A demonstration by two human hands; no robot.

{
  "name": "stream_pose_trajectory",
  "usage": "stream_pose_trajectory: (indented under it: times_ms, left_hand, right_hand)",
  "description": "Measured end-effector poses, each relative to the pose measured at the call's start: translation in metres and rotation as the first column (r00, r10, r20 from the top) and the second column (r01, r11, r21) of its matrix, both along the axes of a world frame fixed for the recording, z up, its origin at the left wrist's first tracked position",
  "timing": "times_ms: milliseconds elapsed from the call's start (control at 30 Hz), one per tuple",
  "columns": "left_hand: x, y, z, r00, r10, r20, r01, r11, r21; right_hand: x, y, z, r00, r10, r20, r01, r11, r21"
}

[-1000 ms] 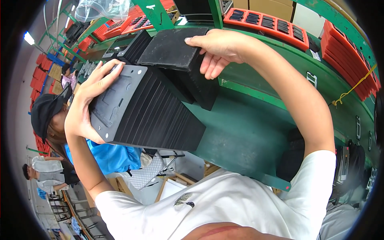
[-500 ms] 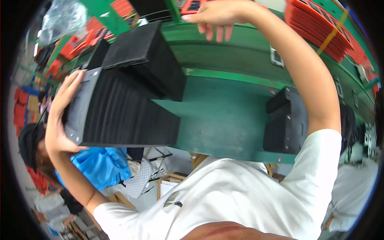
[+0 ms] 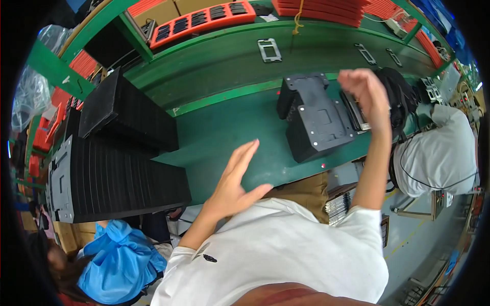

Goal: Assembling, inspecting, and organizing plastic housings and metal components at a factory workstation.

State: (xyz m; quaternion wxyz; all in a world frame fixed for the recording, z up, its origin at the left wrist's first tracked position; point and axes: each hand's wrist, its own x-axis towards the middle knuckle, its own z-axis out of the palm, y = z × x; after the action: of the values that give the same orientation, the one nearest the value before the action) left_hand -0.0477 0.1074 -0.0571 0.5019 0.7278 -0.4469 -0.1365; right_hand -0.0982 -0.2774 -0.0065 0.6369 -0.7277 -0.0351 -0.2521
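Note:
My left hand (image 3: 233, 182) is open above the green bench top, fingers stretched toward the right, holding nothing. My right hand (image 3: 366, 97), a little blurred, is raised with its fingers extended and nothing visible in them. It is just right of a short stack of dark grey moulded plates (image 3: 326, 120), beside some thin, silver-edged pieces (image 3: 356, 113); I cannot tell whether it touches them. A tall stack of black plates (image 3: 122, 178) stands at the left, topped by a grey moulded plate (image 3: 62, 178). Behind it is another black stack with a flat square top (image 3: 100, 109).
The green bench (image 3: 229, 122) has a raised back wall with a white-edged frame (image 3: 269, 51). An orange tray of dark parts (image 3: 204, 23) sits on the shelf above. A black bag (image 3: 395, 94) lies at the right end. A person in blue (image 3: 120, 262) is at lower left.
My left hand has let go of the tall stack's top plate and moved right. My right hand has come down from the shelf side to the short stack. The view has swung right.

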Motion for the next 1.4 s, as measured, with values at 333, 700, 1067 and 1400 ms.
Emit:
stream_pose_trajectory:
  times_ms: [333, 700, 1067, 1400]
  left_hand:
    - [0.112, -0.158, -0.077, 0.868, -0.109, -0.484, -0.092, 0.923, -0.373]
    - [0.023, -0.038, -0.085, 0.803, 0.582, -0.130, -0.568, 0.679, -0.465]
    - [0.020, 0.022, -0.119, 0.798, 0.577, -0.174, -0.561, 0.817, 0.133]
    - [0.015, -0.002, -0.094, 0.733, 0.681, -0.002, -0.668, 0.719, 0.193]
  right_hand:
    - [-0.033, 0.107, -0.155, 0.826, -0.559, 0.069, 0.505, 0.789, 0.351]
    - [0.023, 0.092, -0.227, 0.990, -0.004, -0.140, 0.081, 0.833, 0.547]
    - [0.302, -0.066, -0.169, 0.972, -0.222, 0.073, 0.215, 0.729, -0.650]
    - [0.411, -0.034, -0.154, 0.903, -0.388, -0.182, -0.172, 0.060, -0.983]
